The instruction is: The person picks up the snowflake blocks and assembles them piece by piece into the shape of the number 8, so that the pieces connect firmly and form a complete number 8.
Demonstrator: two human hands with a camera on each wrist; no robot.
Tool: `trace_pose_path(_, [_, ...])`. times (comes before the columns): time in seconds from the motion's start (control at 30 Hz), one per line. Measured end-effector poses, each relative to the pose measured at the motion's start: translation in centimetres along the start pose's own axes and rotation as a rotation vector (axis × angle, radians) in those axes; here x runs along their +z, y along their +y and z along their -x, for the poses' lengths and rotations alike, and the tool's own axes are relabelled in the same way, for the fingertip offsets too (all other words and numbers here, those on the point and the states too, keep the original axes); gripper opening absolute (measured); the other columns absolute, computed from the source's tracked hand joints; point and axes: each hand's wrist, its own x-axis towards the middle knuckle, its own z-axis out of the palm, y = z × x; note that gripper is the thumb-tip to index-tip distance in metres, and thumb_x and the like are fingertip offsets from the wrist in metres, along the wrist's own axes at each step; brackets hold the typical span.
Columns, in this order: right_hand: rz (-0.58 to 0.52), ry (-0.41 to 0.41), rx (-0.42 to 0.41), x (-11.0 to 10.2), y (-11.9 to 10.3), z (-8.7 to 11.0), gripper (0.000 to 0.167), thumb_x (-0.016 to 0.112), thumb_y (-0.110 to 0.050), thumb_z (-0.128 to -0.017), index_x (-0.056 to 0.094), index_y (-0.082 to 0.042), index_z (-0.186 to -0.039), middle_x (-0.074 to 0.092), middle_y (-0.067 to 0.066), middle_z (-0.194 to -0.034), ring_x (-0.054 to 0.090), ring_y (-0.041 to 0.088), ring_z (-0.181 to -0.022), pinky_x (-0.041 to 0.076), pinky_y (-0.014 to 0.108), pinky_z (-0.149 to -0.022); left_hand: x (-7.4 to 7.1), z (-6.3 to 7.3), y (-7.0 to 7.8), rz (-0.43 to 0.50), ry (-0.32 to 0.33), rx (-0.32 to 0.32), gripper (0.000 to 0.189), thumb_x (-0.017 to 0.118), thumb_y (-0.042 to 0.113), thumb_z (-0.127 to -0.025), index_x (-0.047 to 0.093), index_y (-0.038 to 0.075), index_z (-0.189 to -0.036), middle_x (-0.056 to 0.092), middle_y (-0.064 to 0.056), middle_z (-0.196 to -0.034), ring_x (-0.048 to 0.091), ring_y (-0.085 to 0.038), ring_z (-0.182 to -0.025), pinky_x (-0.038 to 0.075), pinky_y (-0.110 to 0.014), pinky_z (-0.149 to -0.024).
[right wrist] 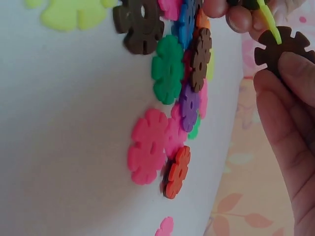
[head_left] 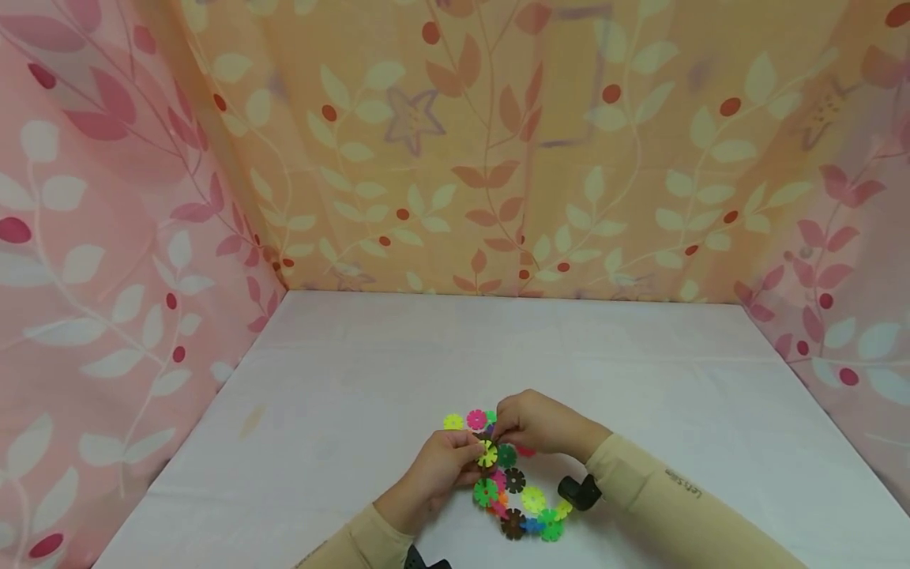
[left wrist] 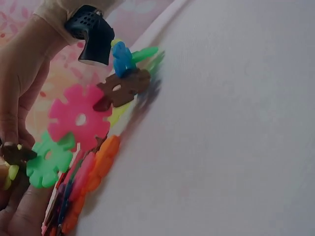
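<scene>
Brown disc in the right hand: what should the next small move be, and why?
Probably push the brown disc gently further onto the yellow disc. The right hand pinches the brown one, the left hand steadies the yellow, and their edges meet.

The right wrist view crops a pink disc [right wrist: 165, 227] below; a yellow disc [right wrist: 75, 17] above.
</scene>
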Motion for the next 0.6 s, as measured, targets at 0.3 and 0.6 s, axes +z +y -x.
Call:
trace_pose_path(0.3, [-0.111,-0.06,0.078,0.1,0.5,-0.3,0.01,0.066,-0.012,-0.084,0.071,-0.019,-0.089,0.063,-0.011,-0.083,0.056,-0.002,-0.075,0.049,0.016,-0.071,-0.2,-0.1,0.3,-0.011,-0.051,-0.043,0.03,0.063,0.025,-0.086,0.066,0.001,-0.105,0.066,-0.007,-0.088,0.062,-0.012,-0.068,0.054,-0.029,-0.064])
trace_pose_path(0.6, [-0.046,-0.038,0.279,-0.1,1.9,-1.7,0.011,0.064,-0.007,-0.083,0.068,-0.011,-0.092,0.062,0.0,-0.089,0.053,0.01,-0.074,0.048,0.021,-0.065,-0.8,-0.2,0.2,-0.047,-0.074,-0.027,0.031,0.063,0.018,-0.086,0.063,-0.005,-0.106,0.065,-0.006,-0.09,0.061,-0.014,-0.074,0.054,-0.036,-0.069])
